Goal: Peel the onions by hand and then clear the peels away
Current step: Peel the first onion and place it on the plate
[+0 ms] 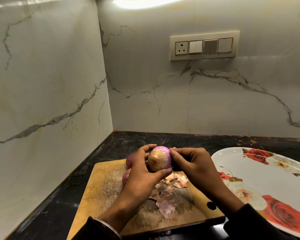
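Dark sleeves [100, 229] are sitting lowest in view, a thin bangle [109, 226] showing at the left wrist.

Board [104, 184], wooden and scored, is lying on the black counter [47, 210] with a round hole near its right edge. Peels [168, 203] are lying loose on it, papery and pinkish: one larger piece toward the near edge, smaller scraps just under the hands.

Left hand [142, 175] is cupping the onion [159, 158] from the left, fingers curling over its top, thumb pressing in across its lower front. The onion is being held just above the board's far end, one tip turned toward the camera, tan skin around that tip, purple-and-white striped flesh showing behind it.

Right hand [192, 165] is working at the onion's right side, fingers bent in with the tips closing against the skin there. A scrap of peel seems to be poking out above those fingertips; whether it is pinched I cannot tell.

Two more onions are sitting on the board, partly hidden behind the left hand: one [130, 160] at the far edge, one [126, 176] just nearer, both reddish.

Plate [267, 172], large, white, printed with red roses, is resting on the counter right of the board.

Beyond, marble-look walls [50, 75] are meeting in a corner, a switch panel [204, 45] mounted on the right wall.
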`<state>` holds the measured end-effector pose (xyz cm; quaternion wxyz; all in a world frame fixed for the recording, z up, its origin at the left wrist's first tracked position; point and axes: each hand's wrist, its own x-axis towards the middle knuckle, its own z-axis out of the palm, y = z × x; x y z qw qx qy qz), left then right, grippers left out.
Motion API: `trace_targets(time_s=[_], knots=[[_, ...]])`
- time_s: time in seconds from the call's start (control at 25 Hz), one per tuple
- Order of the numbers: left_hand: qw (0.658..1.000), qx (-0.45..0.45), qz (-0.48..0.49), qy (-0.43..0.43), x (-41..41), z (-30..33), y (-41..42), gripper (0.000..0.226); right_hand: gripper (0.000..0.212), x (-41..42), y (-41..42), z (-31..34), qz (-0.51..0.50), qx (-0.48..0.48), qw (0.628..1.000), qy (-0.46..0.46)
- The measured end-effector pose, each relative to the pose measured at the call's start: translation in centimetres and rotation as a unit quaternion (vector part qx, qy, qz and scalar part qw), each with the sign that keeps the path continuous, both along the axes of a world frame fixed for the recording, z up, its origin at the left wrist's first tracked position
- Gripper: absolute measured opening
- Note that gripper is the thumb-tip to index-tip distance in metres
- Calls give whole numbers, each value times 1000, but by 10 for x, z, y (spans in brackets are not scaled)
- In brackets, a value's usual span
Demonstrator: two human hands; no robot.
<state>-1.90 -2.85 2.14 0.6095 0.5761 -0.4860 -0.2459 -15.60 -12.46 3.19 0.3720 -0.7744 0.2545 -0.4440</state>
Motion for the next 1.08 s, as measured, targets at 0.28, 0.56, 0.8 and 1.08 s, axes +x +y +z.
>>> trace_targets(time_s=[0.28,0.56,0.8,1.08], knots=[[1000,1,-9,23,-2,1,1,71,16,3,2,-6,-70,-90,993,6],[979,2,-78,187,-4,9,3,67,14,1,-4,-6,-65,42,995,-58],[955,-5,-101,279,-4,12,-1,54,18,2,-4,-11,-82,29,996,-7],[920,20,-97,380,-1,16,1,42,30,4,-2,-13,-36,-33,972,229]])
